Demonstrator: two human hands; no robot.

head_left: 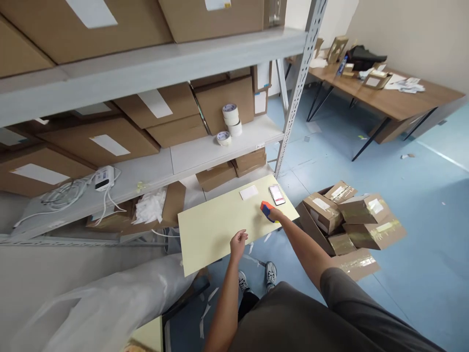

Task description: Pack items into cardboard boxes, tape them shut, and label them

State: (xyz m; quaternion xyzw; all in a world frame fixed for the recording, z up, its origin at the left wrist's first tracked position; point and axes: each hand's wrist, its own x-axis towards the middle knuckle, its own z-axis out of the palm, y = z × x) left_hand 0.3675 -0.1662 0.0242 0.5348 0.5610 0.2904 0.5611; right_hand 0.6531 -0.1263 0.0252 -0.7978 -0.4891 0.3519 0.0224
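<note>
A pale yellow tabletop point(208, 225) stands in front of me. My right hand point(275, 215) is wrapped around an orange-and-blue handheld tool point(266, 209), held over the right part of the table; its exact kind is unclear. Just beyond it lies a phone point(277, 194) with a lit screen. Left of the phone is a small white paper label point(249, 192). My left hand point(239, 239) is over the table's front edge, fingers loosely bent and apart, with nothing visible in it.
Metal shelving point(227, 151) with cardboard boxes and white tape rolls point(230, 117) rises behind the table. A pile of taped boxes point(351, 210) is on the floor at right. Plastic wrap point(139, 288) bulges at lower left. A cluttered brown desk point(399, 102) stands farther back.
</note>
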